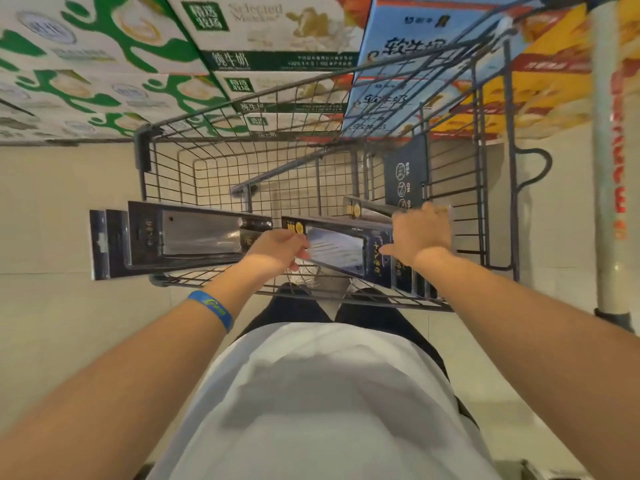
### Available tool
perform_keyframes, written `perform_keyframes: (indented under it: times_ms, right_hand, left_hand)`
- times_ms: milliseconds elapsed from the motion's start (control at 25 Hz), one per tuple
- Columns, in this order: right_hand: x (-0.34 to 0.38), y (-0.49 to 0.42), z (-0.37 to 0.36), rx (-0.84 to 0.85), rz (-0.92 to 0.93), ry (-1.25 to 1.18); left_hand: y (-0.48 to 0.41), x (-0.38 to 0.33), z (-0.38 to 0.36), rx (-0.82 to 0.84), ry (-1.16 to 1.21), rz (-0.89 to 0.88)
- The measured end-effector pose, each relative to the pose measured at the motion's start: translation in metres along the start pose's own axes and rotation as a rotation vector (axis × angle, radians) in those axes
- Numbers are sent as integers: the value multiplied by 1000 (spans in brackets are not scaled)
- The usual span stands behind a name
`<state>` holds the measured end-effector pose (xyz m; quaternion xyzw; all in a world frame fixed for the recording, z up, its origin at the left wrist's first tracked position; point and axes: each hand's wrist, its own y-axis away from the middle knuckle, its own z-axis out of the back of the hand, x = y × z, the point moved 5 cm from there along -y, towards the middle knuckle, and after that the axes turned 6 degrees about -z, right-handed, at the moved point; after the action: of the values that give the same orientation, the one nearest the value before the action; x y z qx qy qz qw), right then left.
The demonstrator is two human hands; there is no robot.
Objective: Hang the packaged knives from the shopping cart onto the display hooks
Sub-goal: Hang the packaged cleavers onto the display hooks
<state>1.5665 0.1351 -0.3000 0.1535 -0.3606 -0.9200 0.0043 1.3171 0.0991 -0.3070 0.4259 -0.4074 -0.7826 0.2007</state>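
Shopping cart [145, 174]: a dark wire basket seen from above, with the person standing at its near edge
Cleaver pack [194, 233]: a long dark card with a clear window over a broad blade; it lies level along the near edge of the cart, and its hang-tab end sticks out well past the near left corner
Left hand [277, 251]: clenched round the right end of the cleaver pack, fingers curled under, fingertips just touching the next pack
Second pack [339, 247]: the same dark card with a windowed blade, tilted, inside the cart by the near edge, between the two hands
Right hand [420, 233]: grasping the right end of the second pack, thumb laid on its face, fingers curled over its far edge
Other packs [405, 278]: more dark cards standing on edge in the near right corner of the cart, under the right wrist; one more [367, 209] leans just behind the second pack
Wristband [211, 311]: blue, on the left forearm
Sign plate [405, 171]: dark, fixed upright inside the cart near its right side
Milk cases [263, 36]: green-and-white printed boxes stacked beyond the far edge of the cart, with blue cases [415, 46] beside them
Pole [609, 168]: pale, upright, just beyond the right side of the cart
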Motion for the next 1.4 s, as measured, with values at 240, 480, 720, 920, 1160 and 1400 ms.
perform_keyframes:
  times_ms: [240, 480, 720, 920, 1160, 1400]
  right_hand:
    - [2, 4, -9, -70, 22, -254]
    - [43, 12, -22, 82, -65, 42]
    - [20, -4, -11, 222, -91, -241]
    - [-2, -1, 18, 337, -170, -524]
    - [-14, 19, 70, 296, -216, -572]
    - [-8, 48, 183, 88, 123, -261]
  left_hand:
    - [2, -10, -8, 65, -36, -13]
    - [12, 0, 15, 19, 31, 41]
    - [28, 22, 43, -15, 119, 50]
    - [41, 40, 63, -54, 188, 100]
    - [34, 6, 74, -79, 258, 60]
    - [27, -75, 99, -132, -195, -435]
